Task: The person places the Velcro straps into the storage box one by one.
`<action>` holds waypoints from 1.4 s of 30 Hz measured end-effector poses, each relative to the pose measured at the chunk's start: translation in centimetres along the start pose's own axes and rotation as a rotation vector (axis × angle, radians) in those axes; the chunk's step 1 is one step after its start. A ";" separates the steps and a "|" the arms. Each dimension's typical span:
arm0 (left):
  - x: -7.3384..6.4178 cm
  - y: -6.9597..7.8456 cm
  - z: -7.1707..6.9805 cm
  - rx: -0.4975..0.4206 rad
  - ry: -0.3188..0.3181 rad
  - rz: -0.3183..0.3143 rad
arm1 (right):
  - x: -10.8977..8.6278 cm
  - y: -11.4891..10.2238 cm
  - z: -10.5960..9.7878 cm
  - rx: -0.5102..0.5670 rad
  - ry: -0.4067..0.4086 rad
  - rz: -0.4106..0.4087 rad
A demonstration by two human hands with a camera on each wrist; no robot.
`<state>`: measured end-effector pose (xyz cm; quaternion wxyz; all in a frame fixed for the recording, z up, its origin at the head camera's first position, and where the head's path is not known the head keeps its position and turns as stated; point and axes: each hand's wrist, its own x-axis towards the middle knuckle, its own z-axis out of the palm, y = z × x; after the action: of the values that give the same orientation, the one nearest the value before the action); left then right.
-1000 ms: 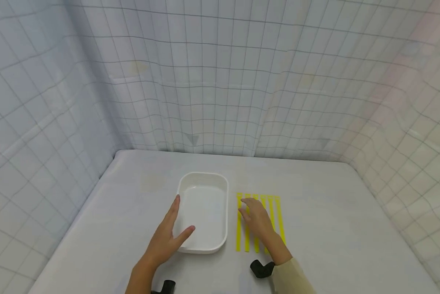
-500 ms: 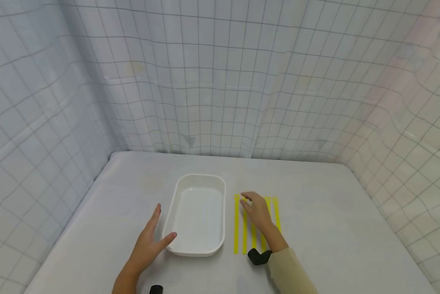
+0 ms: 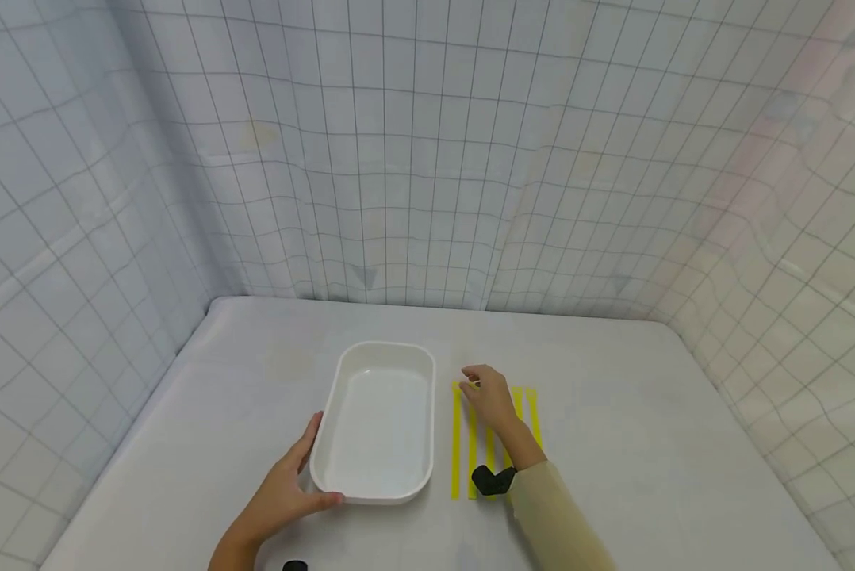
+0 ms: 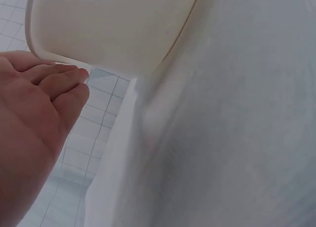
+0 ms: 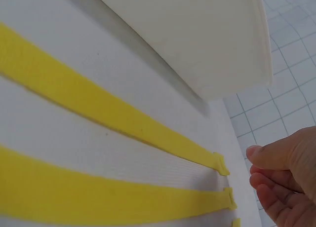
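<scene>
Reaches forward with both arms (image 3: 527, 444). Spreads the thumb (image 3: 322, 501) of the left hand (image 3: 276, 498) far from its nearly straight fingers (image 3: 304, 444). Directs the right hand (image 3: 492, 398) forward and a little to the left, with fingers loosely curled and thumb near their tips.

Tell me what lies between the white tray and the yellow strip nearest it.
Between the white tray and nearest yellow strip: only bare white tabletop, seen in head and right wrist views.

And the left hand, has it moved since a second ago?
Yes: left and down the picture. In the head view, against the yellow strips, the left hand sits farther off, its thumb now level with their near ends.
</scene>
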<state>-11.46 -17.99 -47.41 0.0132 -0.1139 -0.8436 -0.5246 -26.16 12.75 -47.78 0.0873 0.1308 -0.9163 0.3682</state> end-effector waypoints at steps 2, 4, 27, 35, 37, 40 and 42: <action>0.0 -0.1 0.0 -0.018 -0.020 0.009 | 0.4 0.1 0.0 0.002 -0.041 0.023; 0.0 -0.3 0.0 -0.034 -0.033 0.007 | 0.6 0.2 0.1 -0.003 -0.074 0.028; 0.0 -0.1 -0.1 0.016 -0.020 -0.069 | 2.2 -0.5 0.6 -0.084 -0.207 0.194; -0.1 -0.1 -0.3 0.009 -0.023 -0.076 | 1.9 -0.8 0.8 -0.084 -0.109 0.209; 0.0 -0.2 -0.2 0.008 -0.021 -0.078 | 1.8 -0.8 0.9 -0.080 -0.077 0.210; 0.0 -0.3 -0.2 0.000 -0.022 -0.086 | 1.7 -0.8 1.0 -0.055 -0.048 0.206; -0.1 -0.4 -0.2 -0.006 -0.023 -0.091 | 1.7 -0.7 1.0 -0.033 -0.039 0.201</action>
<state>-11.49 -18.35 -47.67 -0.0208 -0.0812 -0.8464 -0.5260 -27.62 11.30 -47.60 0.0342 0.0441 -0.9323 0.3574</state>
